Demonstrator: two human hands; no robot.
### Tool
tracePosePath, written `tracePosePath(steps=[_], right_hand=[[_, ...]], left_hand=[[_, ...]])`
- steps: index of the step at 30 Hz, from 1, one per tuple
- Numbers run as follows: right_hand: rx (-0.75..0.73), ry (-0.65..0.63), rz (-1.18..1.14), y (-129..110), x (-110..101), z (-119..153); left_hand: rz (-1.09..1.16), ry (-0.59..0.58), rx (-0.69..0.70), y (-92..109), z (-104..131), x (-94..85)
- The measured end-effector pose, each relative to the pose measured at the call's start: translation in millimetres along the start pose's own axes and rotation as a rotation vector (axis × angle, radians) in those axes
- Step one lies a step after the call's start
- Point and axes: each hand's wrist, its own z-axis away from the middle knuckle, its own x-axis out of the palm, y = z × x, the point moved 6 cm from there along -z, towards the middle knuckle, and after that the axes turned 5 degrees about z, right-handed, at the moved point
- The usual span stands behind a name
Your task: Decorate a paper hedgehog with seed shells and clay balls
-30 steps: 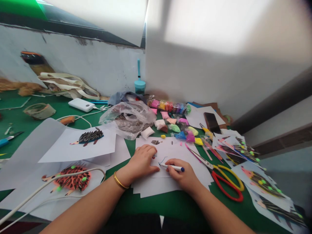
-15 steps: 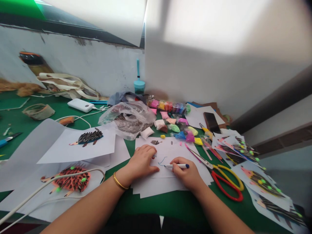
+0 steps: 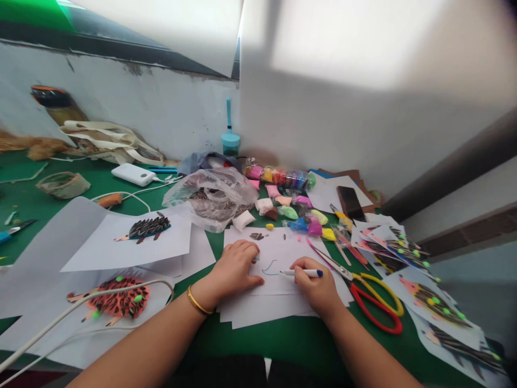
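Observation:
Blue lines are drawn on a white sheet of paper (image 3: 242,275) in front of me. My right hand (image 3: 317,285) grips a white marker with a dark blue end (image 3: 309,273), its tip at the right end of the lower line. On the left part of the sheet rests my left hand (image 3: 238,267), thumb spread away from the fingers. A small greyish bit shows by its fingertips, too small to name. Several sunflower seeds (image 3: 256,236) and a yellow lump of clay (image 3: 270,227) lie along the sheet's top edge.
Scissors (image 3: 375,302) lie open right of the paper. Behind it are a plastic bag of seeds (image 3: 214,199) and several clay packets (image 3: 299,223). Hedgehog pictures (image 3: 149,226) lie left, more pictures (image 3: 436,302) right. A white cable (image 3: 100,293) crosses the left side.
My right hand has moved a little to the right with the marker, and the lower blue line is longer. My left hand has stayed in place.

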Motion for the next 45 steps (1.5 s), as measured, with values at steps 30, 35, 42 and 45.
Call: tracePosePath(steps=[30, 35, 42, 45], right_hand=[[-0.019, -0.035, -0.001, -0.3, 4.3, -2.7], [-0.004, -0.043, 0.011, 1.6, 5.5, -1.9], [0.009, -0.046, -0.017, 2.6, 5.0, -1.3], [-0.018, -0.021, -0.064, 0.9, 2.8, -1.6]], left_hand=[[-0.020, -0.002, 0.003, -2.1, -0.3, 2.1], [-0.023, -0.008, -0.001, -1.2, 0.7, 1.5], [-0.022, -0.010, -0.004, -1.4, -0.6, 1.9], [-0.018, -0.010, -0.003, -1.1, -0.7, 1.7]])
